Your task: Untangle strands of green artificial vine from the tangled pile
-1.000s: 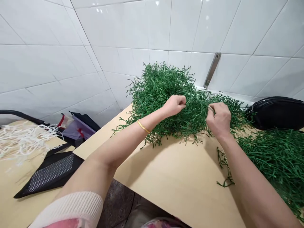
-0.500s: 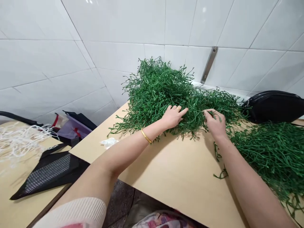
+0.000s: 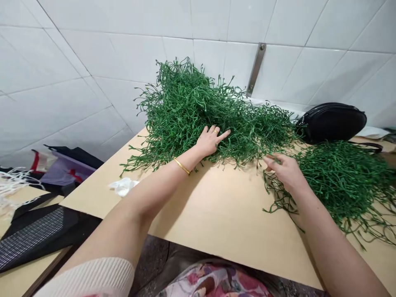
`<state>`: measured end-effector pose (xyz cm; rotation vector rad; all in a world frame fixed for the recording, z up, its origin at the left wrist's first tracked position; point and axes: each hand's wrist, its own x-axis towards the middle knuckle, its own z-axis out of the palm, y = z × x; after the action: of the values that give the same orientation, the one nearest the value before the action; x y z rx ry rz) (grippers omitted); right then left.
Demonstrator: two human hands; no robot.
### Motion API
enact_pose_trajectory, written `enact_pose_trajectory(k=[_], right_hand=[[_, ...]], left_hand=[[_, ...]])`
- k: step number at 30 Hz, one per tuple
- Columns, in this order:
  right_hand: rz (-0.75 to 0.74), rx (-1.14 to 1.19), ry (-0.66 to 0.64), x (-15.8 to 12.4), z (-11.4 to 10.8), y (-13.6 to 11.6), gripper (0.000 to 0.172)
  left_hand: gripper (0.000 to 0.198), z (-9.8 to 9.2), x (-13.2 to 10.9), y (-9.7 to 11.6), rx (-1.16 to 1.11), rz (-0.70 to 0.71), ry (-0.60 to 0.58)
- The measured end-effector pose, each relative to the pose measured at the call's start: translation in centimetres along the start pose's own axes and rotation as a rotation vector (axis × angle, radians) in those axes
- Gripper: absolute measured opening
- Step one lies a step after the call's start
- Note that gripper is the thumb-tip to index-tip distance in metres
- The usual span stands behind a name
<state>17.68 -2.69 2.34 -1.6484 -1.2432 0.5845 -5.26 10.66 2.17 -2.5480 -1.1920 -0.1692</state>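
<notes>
A large heap of thin green plant stems with small knobby tips [image 3: 185, 103], artificial-looking, lies on the table against the wall. My left hand [image 3: 210, 141], with a ring and a gold bangle, rests on the heap's front edge with its fingers spread. To the right, my right hand [image 3: 284, 170] is closed in a pinch, with a bit of green stem showing at its fingertips. It is over the table between the large heap and a second pile of the same green stems [image 3: 343, 181]. Some loose strands hang or lie just beneath this hand.
A black zipped bag [image 3: 332, 122] stands behind the second pile. White crumpled tissue [image 3: 124, 187] lies on the wooden tabletop [image 3: 222, 206]. At left are white strands [image 3: 15, 185], a black mesh piece [image 3: 34, 231] and purple cloth [image 3: 64, 169]. A metal bracket [image 3: 256, 70] is fixed to the tiled wall.
My right hand has drawn back from the large heap toward the second pile, with green stem at its fingers. My left hand stays on the heap. The camera view has shifted right.
</notes>
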Motion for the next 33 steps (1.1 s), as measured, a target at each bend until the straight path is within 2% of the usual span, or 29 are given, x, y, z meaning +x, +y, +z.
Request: enact_pose_trajectory(k=[2,3,7,8,10,13,15,17,20,22,25,27,30,33], right_hand=[[-0.052,-0.211,-0.050,-0.4,-1.3,0.0,0.043],[-0.110,-0.309,0.001,-0.7,-2.0,-0.2,0.046],[-0.488,-0.537,0.437,-1.4,-3.2,-2.9,0.042],[-0.557,-0.552,0.483,-1.2,-2.8,-3.7,0.039],[-0.610,-0.547,0.438,0.0,-1.3,-4.8,0.031],[-0.459,-0.487,0.231,3.1,2.0,-5.0,0.033],[-0.368,-0.457,0.178,4.9,3.8,-4.7,0.030],[-0.338,-0.400,0.184,5.9,4.9,-4.6,0.025],[-0.360,-0.147,0.184,5.9,5.0,-5.2,0.021],[-0.351,0.104,0.179,5.5,4.4,-5.8,0.019],[-0.329,0.388,0.237,5.2,2.9,-6.5,0.018],[-0.351,0.480,0.286,5.2,1.7,-6.6,0.020],[-0.379,0.525,0.324,5.5,-0.2,-6.7,0.024],[-0.273,0.592,0.301,5.9,-1.2,-6.2,0.025]], left_hand=[[0.064,-0.6,-0.1,0.1,-0.009,0.005,-0.018],[0.062,-1.1,-0.3,0.2,-0.021,0.003,-0.024],[0.057,-3.5,-0.9,1.2,-0.083,-0.049,-0.045],[0.055,-4.3,-1.1,1.7,-0.094,-0.078,-0.038],[0.049,-5.7,-1.4,3.1,-0.104,-0.155,-0.002],[0.042,-6.7,-2.0,6.0,-0.117,-0.170,0.084],[0.047,-6.2,-2.1,7.6,-0.126,-0.130,0.154],[0.055,-4.6,-1.9,8.5,-0.116,-0.110,0.180],[0.061,-1.6,-0.9,8.1,-0.110,-0.148,0.174],[0.061,0.0,0.0,7.2,-0.111,-0.131,0.192],[0.057,1.2,1.7,5.5,-0.118,-0.076,0.239],[0.055,1.7,3.0,4.4,-0.127,-0.088,0.243],[0.055,2.2,4.6,3.0,-0.152,-0.171,0.188],[0.053,2.3,5.4,2.4,-0.127,-0.159,0.139]])
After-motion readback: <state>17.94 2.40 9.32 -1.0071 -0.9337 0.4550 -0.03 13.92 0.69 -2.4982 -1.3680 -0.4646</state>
